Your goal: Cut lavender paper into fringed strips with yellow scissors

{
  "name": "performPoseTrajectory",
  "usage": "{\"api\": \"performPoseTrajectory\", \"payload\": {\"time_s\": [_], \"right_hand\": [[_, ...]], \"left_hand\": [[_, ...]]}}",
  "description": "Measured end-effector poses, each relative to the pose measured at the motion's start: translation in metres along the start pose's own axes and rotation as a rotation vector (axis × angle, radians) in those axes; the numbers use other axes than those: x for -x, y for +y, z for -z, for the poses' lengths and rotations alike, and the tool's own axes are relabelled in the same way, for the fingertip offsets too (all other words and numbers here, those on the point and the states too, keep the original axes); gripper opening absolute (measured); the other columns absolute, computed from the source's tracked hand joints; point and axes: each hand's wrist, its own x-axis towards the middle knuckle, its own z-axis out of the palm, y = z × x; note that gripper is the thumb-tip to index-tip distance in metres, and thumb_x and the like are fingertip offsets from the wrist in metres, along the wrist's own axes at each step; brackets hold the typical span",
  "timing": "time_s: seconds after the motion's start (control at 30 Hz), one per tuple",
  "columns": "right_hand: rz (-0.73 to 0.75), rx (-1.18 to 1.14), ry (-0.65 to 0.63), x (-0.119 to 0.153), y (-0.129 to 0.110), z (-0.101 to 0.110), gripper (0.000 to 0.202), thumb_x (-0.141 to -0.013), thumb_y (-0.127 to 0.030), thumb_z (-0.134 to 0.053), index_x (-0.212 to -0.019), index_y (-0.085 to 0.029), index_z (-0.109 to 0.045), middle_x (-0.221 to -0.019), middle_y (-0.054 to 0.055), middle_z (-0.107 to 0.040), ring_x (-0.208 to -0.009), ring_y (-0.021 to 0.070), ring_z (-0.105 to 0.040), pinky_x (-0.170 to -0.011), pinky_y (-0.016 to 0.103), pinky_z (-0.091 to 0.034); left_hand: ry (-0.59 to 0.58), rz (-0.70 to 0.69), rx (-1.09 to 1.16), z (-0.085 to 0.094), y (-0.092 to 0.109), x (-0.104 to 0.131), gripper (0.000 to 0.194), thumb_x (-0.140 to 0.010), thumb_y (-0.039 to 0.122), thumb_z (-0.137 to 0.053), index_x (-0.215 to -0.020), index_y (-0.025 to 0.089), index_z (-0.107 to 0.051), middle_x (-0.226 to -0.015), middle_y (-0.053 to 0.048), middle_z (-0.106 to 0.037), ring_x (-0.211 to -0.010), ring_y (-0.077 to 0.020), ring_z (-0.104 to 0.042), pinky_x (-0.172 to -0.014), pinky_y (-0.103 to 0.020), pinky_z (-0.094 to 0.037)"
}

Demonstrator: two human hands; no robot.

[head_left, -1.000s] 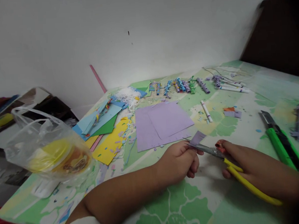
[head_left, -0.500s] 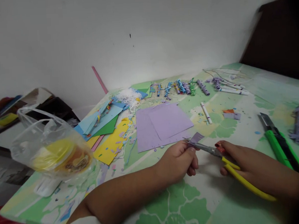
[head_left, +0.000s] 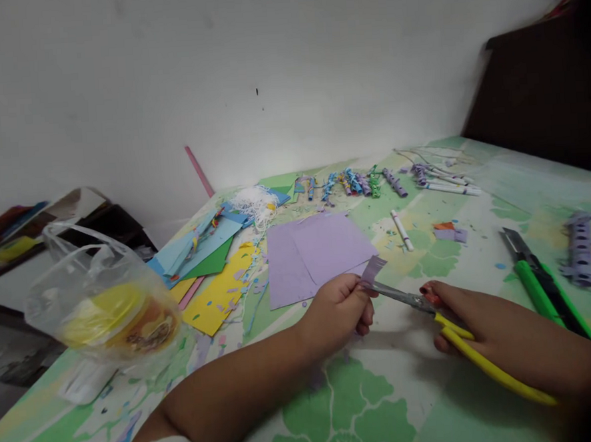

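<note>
A small purple paper piece [head_left: 374, 267] sticks up from the pinched fingers of my left hand [head_left: 341, 309], its upper end cut into strips. My right hand [head_left: 474, 320] grips a pair of scissors with yellow handles [head_left: 495, 369]; the metal blades point left and meet the paper at my left fingertips. How far the blades are apart is hard to make out. Just beyond my left hand, purple paper sheets [head_left: 322, 246] lie overlapped on the flowered tablecloth [head_left: 337, 405].
Green cutters [head_left: 545, 292] and a punched purple strip [head_left: 580, 250] lie at the right. A marker [head_left: 401, 230] and several curled paper rolls [head_left: 353, 181] are farther back. At the left are coloured sheets [head_left: 214, 296], white string [head_left: 254, 203] and a bagged tub [head_left: 116, 315].
The purple piece now stands more upright in my left hand, and the scissor blades have shifted lower against it. Small purple bits show blurred below my left hand. The view has tilted slightly.
</note>
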Motion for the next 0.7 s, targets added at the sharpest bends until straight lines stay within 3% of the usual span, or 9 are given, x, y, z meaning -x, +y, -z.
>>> {"api": "performPoseTrajectory", "payload": {"time_s": [0.33, 0.7], "right_hand": [[0.047, -0.065, 0.018, 0.0033, -0.0053, 0.0009, 0.036, -0.074, -0.045, -0.058, -0.104, -0.025, -0.056, -0.106, 0.008, -0.068, -0.093, 0.0303, -0.064, -0.066, 0.035, -0.050], [0.031, -0.081, -0.001, 0.0040, -0.0076, 0.0028, 0.027, -0.074, -0.044, -0.057, -0.095, -0.026, -0.056, -0.100, 0.006, -0.069, -0.093, 0.0305, -0.063, -0.070, 0.036, -0.050]], "left_hand": [[0.016, -0.009, -0.063, -0.0041, -0.0005, 0.0042, 0.012, -0.080, 0.022, -0.046, -0.071, 0.016, -0.051, -0.046, 0.006, -0.049, -0.043, -0.0067, -0.044, -0.049, -0.020, -0.036], [0.041, -0.026, 0.026, -0.0054, -0.0014, 0.0054, 0.021, -0.082, 0.033, -0.046, -0.069, 0.017, -0.048, -0.044, 0.007, -0.044, -0.040, -0.0064, -0.040, -0.047, -0.020, -0.032]]}}
